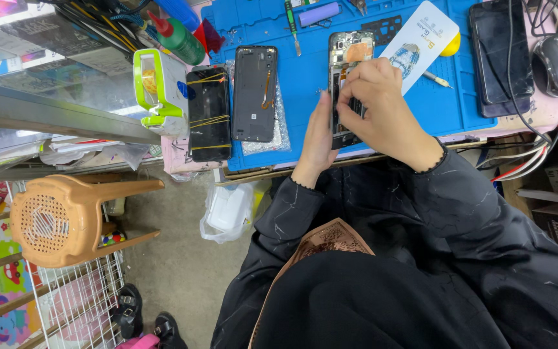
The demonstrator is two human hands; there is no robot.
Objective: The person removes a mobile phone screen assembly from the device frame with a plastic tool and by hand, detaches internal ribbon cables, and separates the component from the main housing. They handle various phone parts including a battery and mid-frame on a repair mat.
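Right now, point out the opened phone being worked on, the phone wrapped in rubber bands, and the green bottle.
opened phone (350, 52), head view, on its exposed upper inside above the hands.
phone wrapped in rubber bands (209, 113), head view, middle of its dark screen.
green bottle (182, 40), head view, on its green body.

Bright, even light (edges warped)

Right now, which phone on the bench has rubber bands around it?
The black phone beside the green-and-white tool, left of the open back cover. The others have no bands.
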